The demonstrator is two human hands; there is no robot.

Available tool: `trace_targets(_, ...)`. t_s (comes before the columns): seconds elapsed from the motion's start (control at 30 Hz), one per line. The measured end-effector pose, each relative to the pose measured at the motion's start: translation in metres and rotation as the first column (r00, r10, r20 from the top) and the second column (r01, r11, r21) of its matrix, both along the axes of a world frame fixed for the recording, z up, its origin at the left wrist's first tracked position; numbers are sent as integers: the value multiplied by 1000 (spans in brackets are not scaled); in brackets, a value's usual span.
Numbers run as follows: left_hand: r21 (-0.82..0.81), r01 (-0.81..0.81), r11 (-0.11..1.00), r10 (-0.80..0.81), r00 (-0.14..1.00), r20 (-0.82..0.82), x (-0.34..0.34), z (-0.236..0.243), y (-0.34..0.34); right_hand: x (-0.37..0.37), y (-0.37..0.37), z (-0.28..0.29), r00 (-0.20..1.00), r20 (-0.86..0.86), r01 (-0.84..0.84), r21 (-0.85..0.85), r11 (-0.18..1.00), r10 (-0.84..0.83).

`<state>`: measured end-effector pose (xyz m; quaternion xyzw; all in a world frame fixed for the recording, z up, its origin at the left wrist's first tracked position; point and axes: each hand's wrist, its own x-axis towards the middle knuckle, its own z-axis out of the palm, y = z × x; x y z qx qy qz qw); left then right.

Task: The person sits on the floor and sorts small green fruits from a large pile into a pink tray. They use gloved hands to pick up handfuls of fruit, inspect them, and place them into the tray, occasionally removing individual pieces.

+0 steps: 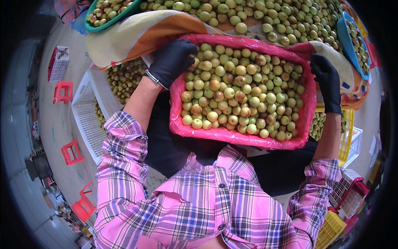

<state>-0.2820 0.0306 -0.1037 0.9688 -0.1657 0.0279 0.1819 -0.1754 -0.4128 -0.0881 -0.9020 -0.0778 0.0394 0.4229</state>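
A rectangular crate lined with shiny pink plastic (232, 143) rests on my lap, full of green and brownish jujube-like fruits (244, 89). My left hand (172, 62), in a black glove, is closed over the crate's far left corner. Brownish fruit lies right by its fingertips; whether they hold a piece or the lining is hidden. At the far right corner, my right hand (325, 79), also gloved in black, bends its fingers in against the pink rim. What those fingers grip I cannot make out.
Beyond the crate, loose fruit (290, 20) covers a surface edged by an orange and cream cloth (128, 37). Green (89, 23) and blue (342, 37) basins flank it. A white crate (89, 112) stands left, a yellow one (346, 141) right. Red stools (72, 152) dot the floor.
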Motion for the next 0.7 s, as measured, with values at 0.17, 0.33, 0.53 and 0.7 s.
trace_targets(0.17,29,-37,999,35,997,63,6,-7,-10,5,-11,-5,998,58,1,3,1000,-1)
trace_targets(0.33,-186,157,970,-138,984,110,-16,-3,-61,-4,-4,5,1000,-2,-21,23,999,22)
trace_targets(0.53,198,203,959,-193,979,-71,-48,-7,-79,-9,6,-7,986,110,-134,45,990,128)
trace_targets(0.7,152,57,987,-63,997,37,-52,-4,-27,-48,59,-17,871,264,-439,41,897,414)
